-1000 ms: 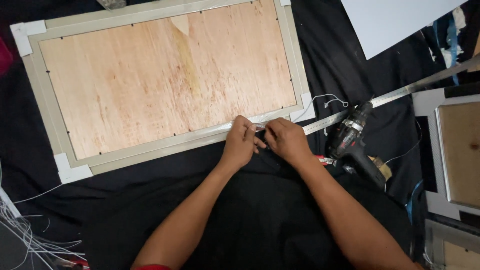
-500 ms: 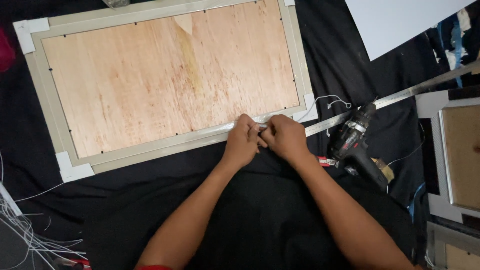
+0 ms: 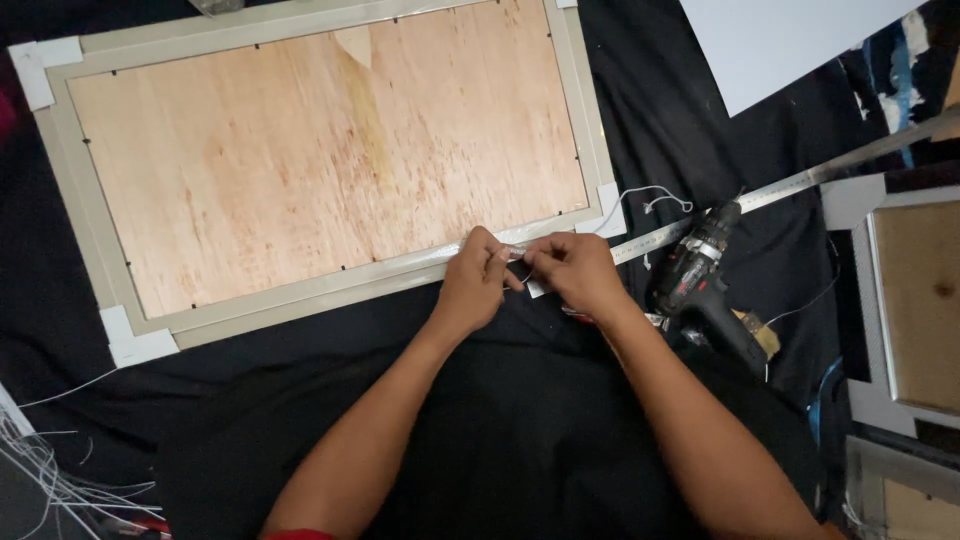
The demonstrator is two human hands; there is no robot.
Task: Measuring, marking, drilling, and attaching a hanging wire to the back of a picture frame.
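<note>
A large picture frame [image 3: 300,290] lies face down on black cloth, its plywood back [image 3: 300,160] turned up and white protectors on its corners. My left hand [image 3: 472,285] and my right hand [image 3: 578,272] meet at the frame's near edge, close to its right corner. Both pinch a small clear, shiny piece [image 3: 516,254] between their fingertips. I cannot tell what the piece is. A white slip [image 3: 536,289] shows just under my right hand.
A black cordless drill [image 3: 700,285] lies right of my hands, across a long metal ruler [image 3: 800,185]. A white wire [image 3: 650,200] curls by the frame's corner. More frames [image 3: 905,300] lie at the right edge, a white sheet [image 3: 780,40] top right, loose wires [image 3: 40,470] bottom left.
Both hands stay pressed together at the frame's near edge, with only small finger movements on the piece. The view has shifted slightly.
</note>
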